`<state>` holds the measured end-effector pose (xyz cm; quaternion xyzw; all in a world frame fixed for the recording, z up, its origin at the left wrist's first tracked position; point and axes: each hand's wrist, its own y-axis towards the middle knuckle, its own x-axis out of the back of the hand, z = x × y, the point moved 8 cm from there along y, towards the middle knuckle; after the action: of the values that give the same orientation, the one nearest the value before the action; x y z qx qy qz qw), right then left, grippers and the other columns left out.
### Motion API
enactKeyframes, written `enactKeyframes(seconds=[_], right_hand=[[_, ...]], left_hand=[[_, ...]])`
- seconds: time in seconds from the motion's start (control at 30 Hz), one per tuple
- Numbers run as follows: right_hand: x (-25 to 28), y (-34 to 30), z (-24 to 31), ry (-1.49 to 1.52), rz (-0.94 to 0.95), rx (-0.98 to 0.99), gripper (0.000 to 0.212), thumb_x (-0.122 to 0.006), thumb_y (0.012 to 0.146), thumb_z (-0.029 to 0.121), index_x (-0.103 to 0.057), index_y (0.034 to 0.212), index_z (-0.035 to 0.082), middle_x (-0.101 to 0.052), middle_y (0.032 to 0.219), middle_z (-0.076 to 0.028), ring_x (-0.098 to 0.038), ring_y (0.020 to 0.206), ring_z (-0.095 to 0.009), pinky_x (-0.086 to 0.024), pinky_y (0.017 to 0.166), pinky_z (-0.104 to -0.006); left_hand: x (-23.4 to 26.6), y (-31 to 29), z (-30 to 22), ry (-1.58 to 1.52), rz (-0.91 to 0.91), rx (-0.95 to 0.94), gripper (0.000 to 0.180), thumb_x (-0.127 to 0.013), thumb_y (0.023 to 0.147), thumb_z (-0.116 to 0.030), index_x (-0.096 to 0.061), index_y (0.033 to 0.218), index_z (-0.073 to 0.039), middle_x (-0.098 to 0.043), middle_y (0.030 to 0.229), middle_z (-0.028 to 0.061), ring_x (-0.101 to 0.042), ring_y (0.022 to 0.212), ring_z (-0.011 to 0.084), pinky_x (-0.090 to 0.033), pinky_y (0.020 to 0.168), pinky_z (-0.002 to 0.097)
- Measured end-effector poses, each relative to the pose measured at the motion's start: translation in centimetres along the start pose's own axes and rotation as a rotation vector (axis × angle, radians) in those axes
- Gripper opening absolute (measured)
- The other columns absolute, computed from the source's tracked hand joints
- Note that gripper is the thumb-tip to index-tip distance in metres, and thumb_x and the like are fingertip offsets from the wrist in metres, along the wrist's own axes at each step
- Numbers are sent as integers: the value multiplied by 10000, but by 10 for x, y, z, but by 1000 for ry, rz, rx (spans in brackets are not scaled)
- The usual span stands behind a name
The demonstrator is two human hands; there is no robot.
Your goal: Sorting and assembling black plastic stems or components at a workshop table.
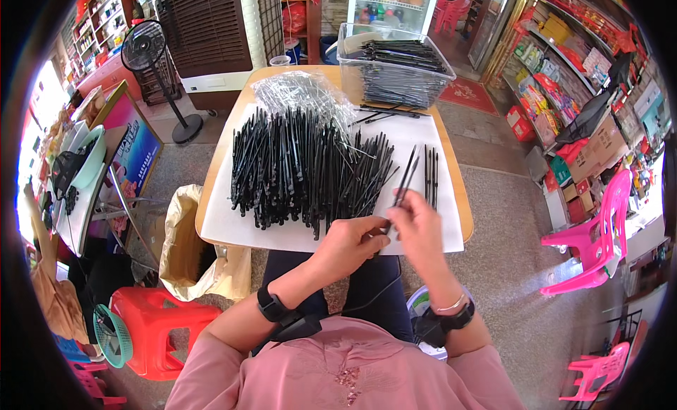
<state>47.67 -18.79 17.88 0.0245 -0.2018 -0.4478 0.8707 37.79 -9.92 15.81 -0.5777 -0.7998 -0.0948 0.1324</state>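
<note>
Left hand [345,244]: thumb and fingertips pinched the near end of the held sticks [405,177], thin and black.
Right hand [417,223]: fingers pinched them farther up, above the white sheet [448,230].
Loose sticks [431,177]: lay side by side, just right.
Big pile [282,170]: black sticks, left.
Plastic bag [303,96]: crumpled against the pile's far end.
Clear tub [450,71]: held more sticks.

A small shop, judging by the stocked shelves [564,55] and glass-fronted drinks cooler [429,11].
</note>
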Motion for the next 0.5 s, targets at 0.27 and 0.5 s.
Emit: enactKeyframes(seconds=[0.27, 0.5], right_hand=[[86, 82, -84, -688, -46, -183, 247, -559, 786, 163, -619, 920, -36, -620, 737, -225, -620, 753, -390, -476, 708, -454], [18, 52, -12, -679, 9, 198, 313, -579, 795, 79, -572, 1108, 61, -515, 1045, -184, -560, 949, -368, -476, 786, -437]], left_hand=[[-2, -12, 8, -113, 108, 55, 295, -614, 883, -112, -585, 1134, 40, -643, 844, 48, -599, 713, 80, -505, 626, 234], [29, -33, 36, -197, -23, 164, 212, -577, 903, -92, -600, 1056, 52, -623, 800, 45, -602, 679, 85, -518, 621, 235]])
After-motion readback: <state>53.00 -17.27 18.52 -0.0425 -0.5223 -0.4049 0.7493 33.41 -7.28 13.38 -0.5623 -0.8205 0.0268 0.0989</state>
